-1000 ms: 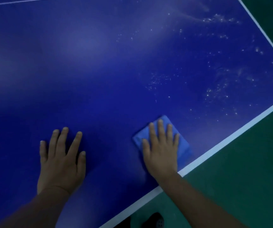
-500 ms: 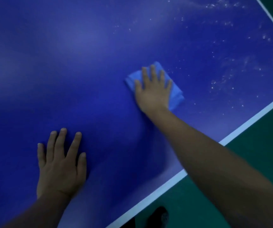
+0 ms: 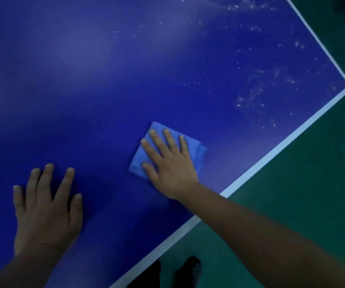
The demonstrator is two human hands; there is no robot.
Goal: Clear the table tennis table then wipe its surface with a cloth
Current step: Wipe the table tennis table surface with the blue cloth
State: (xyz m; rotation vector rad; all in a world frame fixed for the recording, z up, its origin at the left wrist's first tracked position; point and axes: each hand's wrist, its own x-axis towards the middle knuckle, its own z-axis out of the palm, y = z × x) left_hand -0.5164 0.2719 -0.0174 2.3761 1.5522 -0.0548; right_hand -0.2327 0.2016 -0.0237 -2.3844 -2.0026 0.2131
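You're mid-wipe: right hand (image 3: 171,163) pressed flat, fingers spread, on the cloth (image 3: 198,154); next, sweep toward the specks (image 3: 250,98) at two o'clock.

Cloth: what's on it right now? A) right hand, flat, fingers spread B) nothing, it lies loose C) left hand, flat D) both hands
A: the right hand lies flat with spread fingers on the folded blue cloth, while the left hand rests apart from it on the bare table.
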